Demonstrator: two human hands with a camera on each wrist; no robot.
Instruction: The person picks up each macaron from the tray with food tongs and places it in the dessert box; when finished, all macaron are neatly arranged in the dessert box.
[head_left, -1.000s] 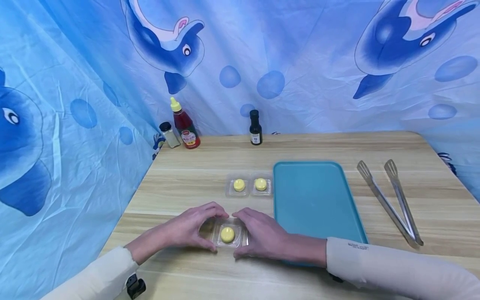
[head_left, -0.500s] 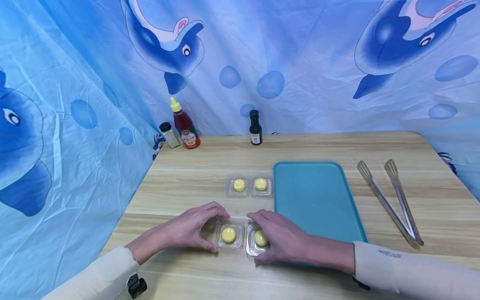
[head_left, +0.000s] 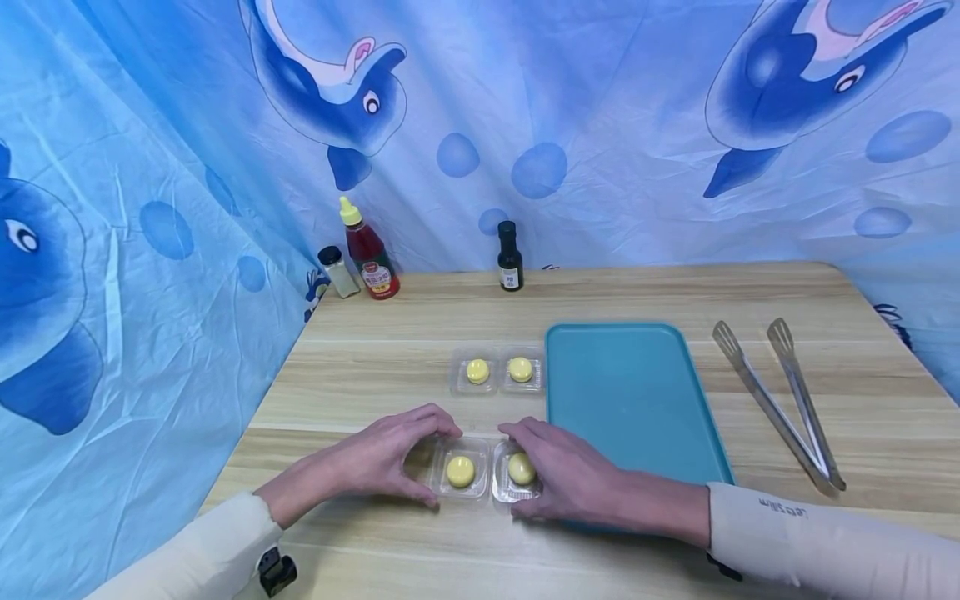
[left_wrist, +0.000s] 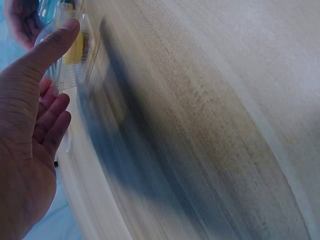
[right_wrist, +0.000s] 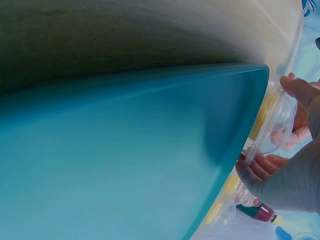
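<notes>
In the head view, my left hand (head_left: 375, 457) holds a small clear plastic box (head_left: 482, 487) by its left side, thumb in front and fingers behind. A glossy round yellow piece (head_left: 460, 472) sits inside. Close to its right, a second clear box (head_left: 502, 485) with a similar yellow piece (head_left: 521, 469) is gripped by my right hand (head_left: 570, 479), which covers its right part. The right wrist view shows thumb and fingers on opposite edges of a domed box (right_wrist: 272, 125). In the left wrist view, my thumb lies on the box (left_wrist: 72, 75).
Two more such boxes, one left (head_left: 458, 383) and one right (head_left: 535, 384), stand behind, beside a teal tray (head_left: 630, 400). Metal tongs (head_left: 795, 417) lie right. A red sauce bottle (head_left: 372, 258), shaker (head_left: 339, 272) and dark bottle (head_left: 510, 260) stand at the back.
My right hand has moved right, from the left box's edge to the second box, exposing it. Both front boxes have shifted slightly closer together. The left hand has moved slightly right.
</notes>
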